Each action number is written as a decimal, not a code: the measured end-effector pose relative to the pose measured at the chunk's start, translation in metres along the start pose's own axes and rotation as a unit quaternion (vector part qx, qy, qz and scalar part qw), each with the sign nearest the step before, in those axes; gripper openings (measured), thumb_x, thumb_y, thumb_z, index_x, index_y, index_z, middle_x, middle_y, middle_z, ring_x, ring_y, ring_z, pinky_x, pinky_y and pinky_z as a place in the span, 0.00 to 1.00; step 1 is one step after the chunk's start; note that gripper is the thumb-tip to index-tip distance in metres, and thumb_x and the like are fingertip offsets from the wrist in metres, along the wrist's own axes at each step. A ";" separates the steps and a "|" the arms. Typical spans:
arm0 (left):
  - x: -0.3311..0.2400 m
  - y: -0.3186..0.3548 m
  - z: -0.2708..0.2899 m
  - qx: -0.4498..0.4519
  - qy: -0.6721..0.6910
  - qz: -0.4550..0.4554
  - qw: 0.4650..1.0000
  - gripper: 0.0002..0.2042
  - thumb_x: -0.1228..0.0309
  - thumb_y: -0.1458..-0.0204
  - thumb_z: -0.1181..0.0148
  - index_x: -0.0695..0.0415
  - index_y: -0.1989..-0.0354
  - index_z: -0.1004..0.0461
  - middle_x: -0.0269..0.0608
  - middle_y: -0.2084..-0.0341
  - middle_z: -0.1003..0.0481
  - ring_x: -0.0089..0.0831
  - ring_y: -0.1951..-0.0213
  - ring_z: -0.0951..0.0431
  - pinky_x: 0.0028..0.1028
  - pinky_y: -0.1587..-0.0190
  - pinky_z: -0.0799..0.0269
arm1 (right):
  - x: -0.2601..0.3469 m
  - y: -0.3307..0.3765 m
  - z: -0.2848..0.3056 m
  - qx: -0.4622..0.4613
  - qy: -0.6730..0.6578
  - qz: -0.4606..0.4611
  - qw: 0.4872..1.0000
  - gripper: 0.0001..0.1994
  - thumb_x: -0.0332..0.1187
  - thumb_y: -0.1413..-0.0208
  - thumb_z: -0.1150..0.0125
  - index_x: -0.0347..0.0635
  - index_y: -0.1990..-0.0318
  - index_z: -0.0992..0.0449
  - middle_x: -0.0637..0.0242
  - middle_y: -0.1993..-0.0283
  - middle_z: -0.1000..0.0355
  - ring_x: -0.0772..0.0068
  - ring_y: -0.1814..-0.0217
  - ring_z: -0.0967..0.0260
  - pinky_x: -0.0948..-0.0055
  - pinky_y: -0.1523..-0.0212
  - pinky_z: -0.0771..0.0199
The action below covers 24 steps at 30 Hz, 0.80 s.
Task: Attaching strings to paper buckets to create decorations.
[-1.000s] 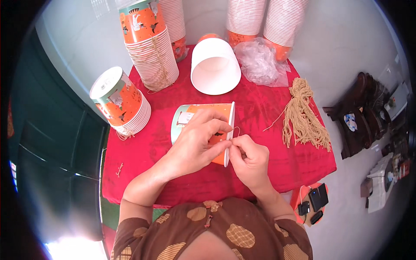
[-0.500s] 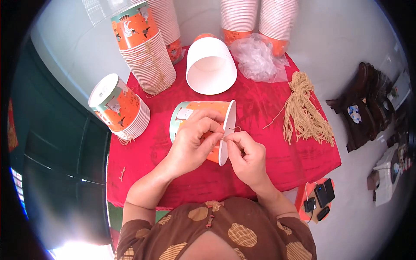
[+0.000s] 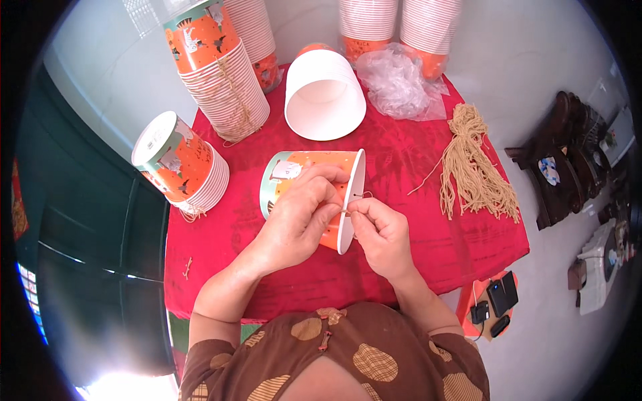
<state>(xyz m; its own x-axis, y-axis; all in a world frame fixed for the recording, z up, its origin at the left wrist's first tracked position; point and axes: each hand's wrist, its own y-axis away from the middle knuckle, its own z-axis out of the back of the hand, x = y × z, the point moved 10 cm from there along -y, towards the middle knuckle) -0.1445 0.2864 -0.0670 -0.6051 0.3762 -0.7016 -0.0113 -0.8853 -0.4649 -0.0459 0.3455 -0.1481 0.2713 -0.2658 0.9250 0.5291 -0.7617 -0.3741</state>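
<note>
An orange and teal paper bucket [image 3: 294, 170] lies on its side on the red tablecloth [image 3: 408, 234], its white rim facing right. My left hand [image 3: 301, 214] rests over the bucket's wall and pinches it near the rim. My right hand [image 3: 378, 230] sits just right of the rim, fingertips pinching a thin tan string [image 3: 358, 196] at the rim's edge. Both hands meet at the rim.
A bundle of tan strings [image 3: 475, 167] lies at the right of the table. A white bucket [image 3: 324, 97] lies on its side behind. Stacks of buckets [image 3: 224, 73] [image 3: 177, 164] stand at the left, more stacks [image 3: 398, 27] and crumpled clear plastic [image 3: 398, 83] at the back.
Both hands stay at the bucket's rim. The fingers have shifted slightly on the string, and the bucket has barely moved.
</note>
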 end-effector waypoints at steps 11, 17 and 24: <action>0.000 0.000 0.003 -0.007 0.031 0.011 0.999 0.05 0.85 0.47 0.49 0.63 0.64 0.31 0.52 0.52 0.28 0.45 0.48 0.27 0.35 0.47 0.31 | -0.016 0.001 -0.018 0.038 -0.276 -0.188 0.942 0.04 0.27 0.39 0.41 0.36 0.63 0.24 0.77 0.75 0.30 0.95 0.81 0.46 0.87 0.84 0.53; -0.001 -0.001 0.008 -0.009 0.059 0.011 0.998 0.10 0.86 0.44 0.57 0.63 0.59 0.31 0.51 0.55 0.28 0.44 0.48 0.27 0.36 0.44 0.34 | -0.023 0.002 -0.016 0.042 -0.290 -0.212 0.932 0.05 0.27 0.42 0.38 0.38 0.69 0.26 0.78 0.79 0.34 0.94 0.84 0.50 0.85 0.86 0.57; -0.003 0.001 0.010 -0.001 0.037 -0.001 0.999 0.10 0.87 0.45 0.57 0.63 0.59 0.31 0.50 0.55 0.27 0.45 0.47 0.27 0.37 0.43 0.35 | -0.022 0.003 -0.013 0.031 -0.289 -0.229 0.929 0.05 0.26 0.43 0.36 0.40 0.70 0.26 0.78 0.79 0.34 0.93 0.85 0.50 0.85 0.87 0.59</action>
<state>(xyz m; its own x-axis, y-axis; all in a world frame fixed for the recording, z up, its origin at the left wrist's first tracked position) -0.1509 0.2818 -0.0594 -0.5449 0.3973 -0.7384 -0.0105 -0.8838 -0.4678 -0.0611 0.3415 -0.1687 0.3827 0.4532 0.8051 0.7363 -0.6760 0.0305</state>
